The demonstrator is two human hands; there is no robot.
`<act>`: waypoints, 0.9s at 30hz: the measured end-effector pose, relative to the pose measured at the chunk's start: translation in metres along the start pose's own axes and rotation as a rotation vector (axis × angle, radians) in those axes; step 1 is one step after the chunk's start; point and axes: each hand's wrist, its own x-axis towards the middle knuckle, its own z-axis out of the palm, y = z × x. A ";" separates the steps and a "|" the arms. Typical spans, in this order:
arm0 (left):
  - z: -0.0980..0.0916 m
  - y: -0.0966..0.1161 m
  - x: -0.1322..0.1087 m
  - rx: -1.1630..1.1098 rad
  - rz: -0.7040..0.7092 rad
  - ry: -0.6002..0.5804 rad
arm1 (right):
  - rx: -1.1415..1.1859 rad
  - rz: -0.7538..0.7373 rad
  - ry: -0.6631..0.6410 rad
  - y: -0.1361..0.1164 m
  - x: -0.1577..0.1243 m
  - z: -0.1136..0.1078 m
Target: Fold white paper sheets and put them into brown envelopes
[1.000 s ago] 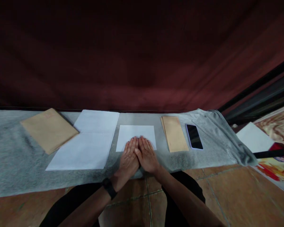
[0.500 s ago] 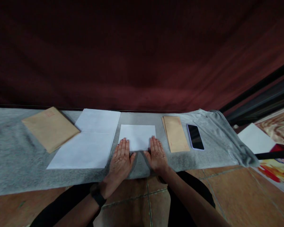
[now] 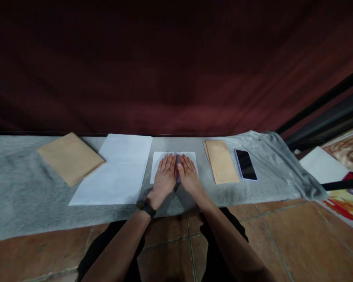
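Note:
A folded sheet of white paper (image 3: 157, 156) lies flat on the grey cloth, partly covered by both hands. My left hand (image 3: 164, 176) rests palm down on its left and middle part, fingers stretched out and pointing away from me. Close beside it, my right hand (image 3: 190, 174) lies flat on the right part, fingers extended. A narrow gap separates the two hands. To the left is a stack of larger white sheets (image 3: 114, 182) with a crease across it. Brown envelopes (image 3: 223, 162) lie to the right of my right hand.
More brown envelopes (image 3: 70, 158) overlap the large sheets at the left. A phone (image 3: 246, 164) lies right of the small envelope stack. The grey cloth (image 3: 23, 196) covers a narrow surface before a dark red curtain (image 3: 176, 78). A white sheet (image 3: 323, 164) is at far right.
Both hands have moved inward and farther up onto the folded paper, from its near corners to its middle. They now lie close together.

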 end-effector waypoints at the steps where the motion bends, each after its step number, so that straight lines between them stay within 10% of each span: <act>1: 0.005 0.000 0.002 0.010 0.001 -0.017 | -0.003 -0.011 -0.010 -0.002 0.002 0.003; 27: 0.014 -0.007 0.009 0.081 -0.213 0.052 | -0.299 -0.007 0.074 0.033 0.005 0.013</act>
